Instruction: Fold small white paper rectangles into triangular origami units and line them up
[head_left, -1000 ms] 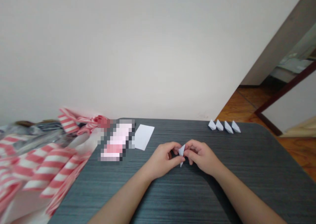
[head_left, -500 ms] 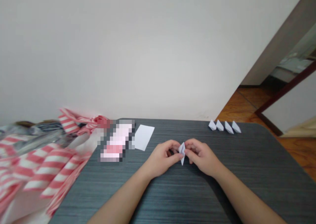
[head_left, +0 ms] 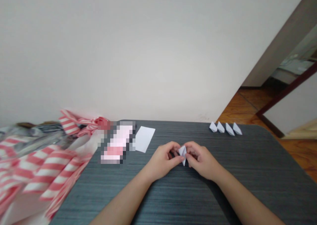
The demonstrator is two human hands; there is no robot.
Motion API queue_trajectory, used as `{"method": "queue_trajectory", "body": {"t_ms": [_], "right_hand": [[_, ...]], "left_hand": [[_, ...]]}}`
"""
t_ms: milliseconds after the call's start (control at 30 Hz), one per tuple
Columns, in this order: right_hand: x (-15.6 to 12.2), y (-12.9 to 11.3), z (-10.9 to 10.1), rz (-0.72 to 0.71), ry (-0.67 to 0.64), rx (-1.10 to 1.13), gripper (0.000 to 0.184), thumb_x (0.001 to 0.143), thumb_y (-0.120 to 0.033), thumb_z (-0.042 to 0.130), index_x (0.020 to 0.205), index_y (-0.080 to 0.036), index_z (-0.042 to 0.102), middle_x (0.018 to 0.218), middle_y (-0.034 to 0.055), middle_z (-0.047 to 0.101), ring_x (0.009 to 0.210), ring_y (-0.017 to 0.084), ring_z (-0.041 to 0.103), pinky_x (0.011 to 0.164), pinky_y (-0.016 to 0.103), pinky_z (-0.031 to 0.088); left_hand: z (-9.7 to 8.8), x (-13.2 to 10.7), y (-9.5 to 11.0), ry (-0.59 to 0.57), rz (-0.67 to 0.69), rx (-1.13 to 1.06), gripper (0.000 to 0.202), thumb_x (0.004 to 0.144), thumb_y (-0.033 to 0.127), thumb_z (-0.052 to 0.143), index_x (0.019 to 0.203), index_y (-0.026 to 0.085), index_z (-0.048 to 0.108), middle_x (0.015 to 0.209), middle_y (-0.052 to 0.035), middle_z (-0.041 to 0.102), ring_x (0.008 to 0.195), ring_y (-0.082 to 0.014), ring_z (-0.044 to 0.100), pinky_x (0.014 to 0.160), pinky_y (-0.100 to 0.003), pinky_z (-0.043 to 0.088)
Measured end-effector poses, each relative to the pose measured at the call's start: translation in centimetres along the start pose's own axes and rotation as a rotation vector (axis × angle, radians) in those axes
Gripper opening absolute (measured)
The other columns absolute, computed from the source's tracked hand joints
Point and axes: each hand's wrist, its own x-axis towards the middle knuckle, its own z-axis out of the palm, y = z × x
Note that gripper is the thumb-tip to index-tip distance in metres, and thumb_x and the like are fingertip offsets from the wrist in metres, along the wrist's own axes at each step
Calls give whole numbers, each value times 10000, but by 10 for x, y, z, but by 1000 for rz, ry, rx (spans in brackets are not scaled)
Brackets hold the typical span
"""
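Pinching a small folded white paper piece (head_left: 182, 154) upright between them, the fingers of the left hand (head_left: 162, 162) and right hand (head_left: 201, 160) close tightly on it, just above the dark grained surface (head_left: 173, 198). Farther off lie a white paper sheet (head_left: 144, 139), a blurred pink item (head_left: 116, 144) and four folded paper pieces (head_left: 225, 128) in a row; pink-striped fabric (head_left: 47, 165) bunches beyond the left edge.

Folded white paper piece (head_left: 182, 155); narrow, pointed, nearly upright
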Motion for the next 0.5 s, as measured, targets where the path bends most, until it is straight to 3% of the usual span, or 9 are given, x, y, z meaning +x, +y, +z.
{"method": "queue_trajectory", "body": {"t_ms": [267,500], "right_hand": [[1,-5,1,36,22,-56,155,895,-122,481,998,-203,564,698,-20,643,579,121,589,548,209,417],[2,-3,-1,58,24,-56,262,901,-142,472,1114,-193,617,551,-46,630,474,116,582,506,202,421]], "left_hand": [[2,-2,1,1,30,52,196,836,305,650,968,163,624,787,9,610,649,-106,544,571,-199,412],[0,-2,1,-12,24,8,235,847,317,636,1018,161,599,796,12,586,619,-95,509,551,-201,393]]}}
